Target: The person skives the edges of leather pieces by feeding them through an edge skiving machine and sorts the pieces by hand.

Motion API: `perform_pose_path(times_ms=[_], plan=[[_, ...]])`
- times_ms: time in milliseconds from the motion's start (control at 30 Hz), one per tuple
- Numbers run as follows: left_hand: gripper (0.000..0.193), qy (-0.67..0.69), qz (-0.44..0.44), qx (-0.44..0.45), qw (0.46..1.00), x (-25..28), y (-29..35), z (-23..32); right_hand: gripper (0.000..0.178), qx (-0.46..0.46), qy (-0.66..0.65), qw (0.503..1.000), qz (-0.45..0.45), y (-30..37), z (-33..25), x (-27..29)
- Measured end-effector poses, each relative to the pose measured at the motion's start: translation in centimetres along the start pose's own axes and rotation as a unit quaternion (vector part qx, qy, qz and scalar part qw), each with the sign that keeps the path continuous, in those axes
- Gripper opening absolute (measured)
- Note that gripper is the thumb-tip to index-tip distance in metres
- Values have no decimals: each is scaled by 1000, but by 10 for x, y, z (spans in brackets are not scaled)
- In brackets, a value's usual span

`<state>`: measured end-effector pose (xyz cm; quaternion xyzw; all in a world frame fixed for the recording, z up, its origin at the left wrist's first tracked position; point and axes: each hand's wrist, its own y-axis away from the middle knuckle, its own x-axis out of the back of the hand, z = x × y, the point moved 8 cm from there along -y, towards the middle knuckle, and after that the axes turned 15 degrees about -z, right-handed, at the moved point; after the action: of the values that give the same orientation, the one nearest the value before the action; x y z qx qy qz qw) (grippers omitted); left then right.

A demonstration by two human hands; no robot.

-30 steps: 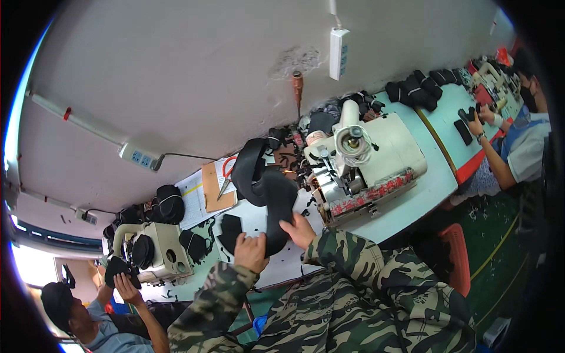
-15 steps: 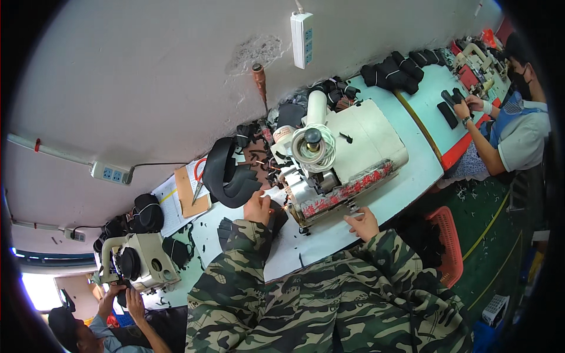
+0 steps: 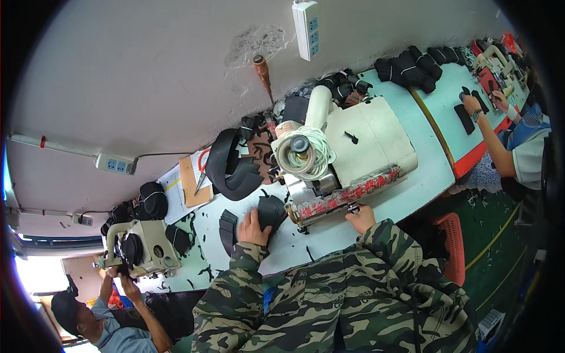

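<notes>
My left hand (image 3: 254,226) lies flat, fingers together, on a black piece (image 3: 272,213) on the table (image 3: 424,176), just beside the sewing machine (image 3: 347,153). My right hand (image 3: 360,219) touches the machine's front; I cannot tell its fingers. I think sewing has not begun; more black pieces (image 3: 228,228) wait.

Two cream sewing machines (image 3: 353,147) (image 3: 144,244), three wall power strips (image 3: 308,20) (image 3: 115,163) (image 3: 84,220), one red chair (image 3: 450,244).
</notes>
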<state>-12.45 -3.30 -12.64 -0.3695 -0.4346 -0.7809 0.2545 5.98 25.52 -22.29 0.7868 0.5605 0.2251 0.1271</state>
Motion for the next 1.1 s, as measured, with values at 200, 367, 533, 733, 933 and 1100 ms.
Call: perform_pose_path(times_ms=[200, 367, 533, 733, 933, 1100], plan=[[36, 353, -234, -17, 906, -78, -6, 30, 21, -77, -85, 992, -59, 4, -12, -5], [31, 526, -210, 29, 824, -108, -8, 40, 26, -145, -100, 977, -119, 7, -13, -8], [27, 348, -180, 36, 919, -71, 6, 47, 39, -40, -8, 998, -54, 7, -33, 22], [38, -73, 75, 75, 992, 11, 9, -9, 27, -24, -78, 990, -119, 12, -42, 33], [36, -52, 24, 86, 995, 2, 5, -17, 21, -132, -139, 981, -26, 15, 2, 61], [30, -11, 107, 46, 993, 6, 12, -25, 18, -53, -128, 982, -132, 36, -50, 36]])
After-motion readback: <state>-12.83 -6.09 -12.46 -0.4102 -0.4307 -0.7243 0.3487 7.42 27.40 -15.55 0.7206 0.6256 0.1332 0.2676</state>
